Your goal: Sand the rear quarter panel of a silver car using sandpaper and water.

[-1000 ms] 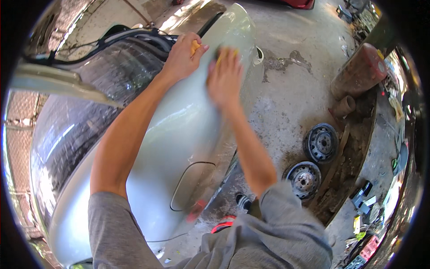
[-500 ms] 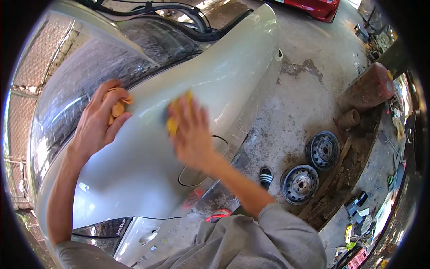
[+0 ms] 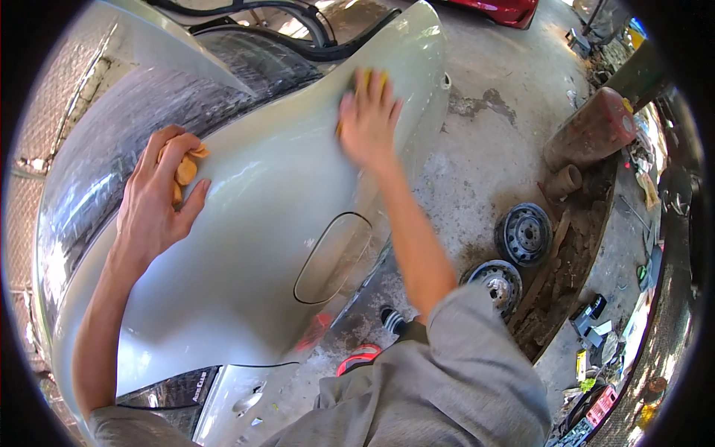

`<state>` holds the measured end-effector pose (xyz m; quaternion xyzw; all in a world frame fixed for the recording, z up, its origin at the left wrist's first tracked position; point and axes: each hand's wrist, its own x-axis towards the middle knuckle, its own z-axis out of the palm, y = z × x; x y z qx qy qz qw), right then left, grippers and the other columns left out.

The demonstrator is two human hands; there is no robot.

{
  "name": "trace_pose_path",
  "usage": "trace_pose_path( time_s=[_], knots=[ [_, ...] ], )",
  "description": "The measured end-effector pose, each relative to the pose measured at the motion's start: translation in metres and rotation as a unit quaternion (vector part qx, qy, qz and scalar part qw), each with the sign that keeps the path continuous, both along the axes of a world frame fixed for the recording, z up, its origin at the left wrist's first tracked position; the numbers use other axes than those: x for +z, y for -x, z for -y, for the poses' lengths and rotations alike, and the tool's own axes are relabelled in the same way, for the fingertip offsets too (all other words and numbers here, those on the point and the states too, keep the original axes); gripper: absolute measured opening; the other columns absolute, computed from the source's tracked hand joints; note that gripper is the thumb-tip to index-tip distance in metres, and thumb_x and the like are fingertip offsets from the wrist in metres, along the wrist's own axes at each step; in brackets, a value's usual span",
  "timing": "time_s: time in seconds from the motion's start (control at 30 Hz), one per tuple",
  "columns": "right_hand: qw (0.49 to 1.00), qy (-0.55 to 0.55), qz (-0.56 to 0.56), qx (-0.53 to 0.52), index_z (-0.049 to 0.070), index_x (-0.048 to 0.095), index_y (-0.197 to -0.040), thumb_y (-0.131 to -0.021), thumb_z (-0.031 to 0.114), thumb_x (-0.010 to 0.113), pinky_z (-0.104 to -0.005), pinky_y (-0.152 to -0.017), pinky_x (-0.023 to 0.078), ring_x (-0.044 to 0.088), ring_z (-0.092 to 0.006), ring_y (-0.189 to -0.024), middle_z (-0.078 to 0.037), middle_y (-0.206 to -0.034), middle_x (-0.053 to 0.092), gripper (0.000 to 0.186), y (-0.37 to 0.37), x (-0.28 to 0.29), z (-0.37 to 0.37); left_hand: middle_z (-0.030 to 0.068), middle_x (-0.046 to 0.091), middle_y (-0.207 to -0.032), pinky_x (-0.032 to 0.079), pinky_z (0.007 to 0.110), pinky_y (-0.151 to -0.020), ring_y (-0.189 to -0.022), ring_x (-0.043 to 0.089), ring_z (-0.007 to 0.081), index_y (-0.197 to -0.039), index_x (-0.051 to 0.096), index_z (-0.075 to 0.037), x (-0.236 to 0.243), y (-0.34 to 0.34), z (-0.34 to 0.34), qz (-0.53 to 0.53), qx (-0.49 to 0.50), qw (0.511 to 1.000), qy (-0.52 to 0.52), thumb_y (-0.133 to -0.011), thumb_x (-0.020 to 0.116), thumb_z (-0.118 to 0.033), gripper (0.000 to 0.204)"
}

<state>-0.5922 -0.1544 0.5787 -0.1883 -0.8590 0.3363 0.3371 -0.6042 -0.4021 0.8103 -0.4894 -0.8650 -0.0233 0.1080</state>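
A silver car's rear side panel point(image 3: 261, 179) curves beneath both arms, its glossy surface catching reflections. My left hand point(image 3: 153, 197) is closed around a bunched orange-tan cloth point(image 3: 185, 173) by the edge of the dark rear glass point(image 3: 160, 112). Farther off and to the right, my right hand point(image 3: 370, 123) lies over a yellow pad point(image 3: 384, 77), pressed against the panel near its far end. Only the pad's edges show past the fingers, so whether it is sponge or folded cloth is unclear. Nearer me is the outlined fuel door point(image 3: 333, 258).
Two steel wheel rims point(image 3: 524, 234) lie on the concrete floor to the right. Beyond them stand a rusty red cylinder point(image 3: 592, 128) and a small clay-coloured pot point(image 3: 564, 180). Part of a red car point(image 3: 499, 10) shows at the top. Assorted tools and packets point(image 3: 590, 328) lie at lower right.
My right hand has slid the yellow pad away from me and rightward along the panel, uncovering the fuel door. The left hand keeps its cloth in nearly the same place.
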Motion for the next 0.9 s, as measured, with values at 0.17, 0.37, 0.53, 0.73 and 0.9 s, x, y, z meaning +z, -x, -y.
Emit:
trace_pose_path(
  time_s=[0.17, 0.37, 0.53, 0.73, 0.9],
  knots=[
    [0.996, 0.03, -0.034, 0.079, 0.005, 0.023, -0.155, -0.102, 0.036, 0.035, -0.065, -0.115, 0.009, 0.011, -0.0467, -0.147, -0.024, -0.161, 0.015, 0.063, -0.057, -0.03, 0.048, 0.02, 0.05, -0.131, 0.048, 0.046, -0.096, -0.115, 0.056, 0.0427, -0.12, 0.053, -0.006, 0.009, -0.008, 0.008, -0.014, 0.033, 0.999, 0.022, -0.08, 0.069, -0.01, 0.044],
    [0.996, 0.053, -0.064, -0.009, 0.005, 0.02, -0.156, -0.102, 0.035, 0.035, -0.0631, -0.116, 0.009, 0.009, -0.0454, -0.148, -0.024, -0.161, 0.012, 0.063, -0.022, -0.031, 0.019, 0.021, 0.049, -0.132, 0.05, 0.046, -0.094, -0.113, 0.057, 0.043, -0.12, 0.053, -0.005, 0.009, -0.005, 0.007, -0.019, 0.034, 0.999, 0.022, -0.078, 0.069, -0.009, 0.044],
    [0.992, 0.089, -0.072, 0.043, 0.005, 0.017, -0.156, -0.103, 0.033, 0.034, -0.0611, -0.117, 0.01, 0.009, -0.0451, -0.148, -0.025, -0.161, 0.013, 0.062, -0.058, -0.05, 0.02, 0.0218, 0.049, -0.133, 0.051, 0.047, -0.094, -0.114, 0.057, 0.0437, -0.119, 0.054, -0.005, 0.009, -0.008, 0.006, -0.022, 0.035, 0.999, 0.029, -0.077, 0.069, -0.009, 0.045],
    [0.996, 0.066, -0.067, -0.007, 0.004, 0.018, -0.156, -0.104, 0.029, 0.031, -0.0578, -0.118, 0.011, 0.009, -0.0423, -0.149, -0.022, -0.162, 0.009, 0.059, -0.032, -0.056, -0.014, 0.0243, 0.049, -0.131, 0.05, 0.048, -0.093, -0.114, 0.055, 0.045, -0.118, 0.054, -0.004, 0.001, -0.007, -0.001, 0.005, 0.069, 0.997, 0.017, -0.076, 0.069, -0.009, 0.045],
    [0.998, 0.046, -0.043, 0.026, 0.005, 0.019, -0.156, -0.104, 0.03, 0.031, -0.0564, -0.118, 0.01, 0.011, -0.0407, -0.149, -0.021, -0.162, 0.012, 0.059, -0.02, -0.052, -0.051, 0.028, 0.048, -0.132, 0.048, 0.049, -0.094, -0.116, 0.053, 0.0468, -0.118, 0.054, -0.002, -0.001, -0.016, 0.002, -0.036, 0.126, 0.991, 0.015, -0.078, 0.068, -0.012, 0.044]
  ],
)
